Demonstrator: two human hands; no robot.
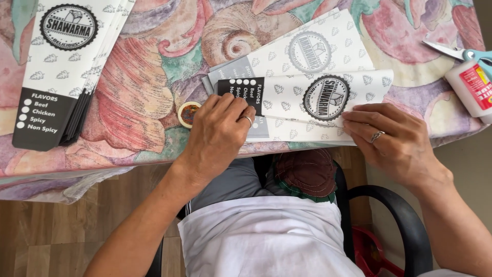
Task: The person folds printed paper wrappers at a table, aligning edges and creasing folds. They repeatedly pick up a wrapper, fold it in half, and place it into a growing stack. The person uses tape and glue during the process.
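A flat white paper sleeve (318, 97) with a round black emblem and a black end panel lies folded at the table's near edge. My left hand (220, 131) presses down on its black end, fingers together, a ring on one finger. At the sleeve's lower right edge, my right hand (394, 136) pinches and flattens the fold, also wearing a ring. Another printed sheet (312, 46) lies underneath, angled toward the back.
A stack of the same sleeves (61, 61) sits at the far left. A small round lid (188, 113) lies just left of my left hand. A white glue bottle (471, 87) and teal-handled scissors (456, 51) rest at the right edge. The floral tablecloth (143, 87) covers the table.
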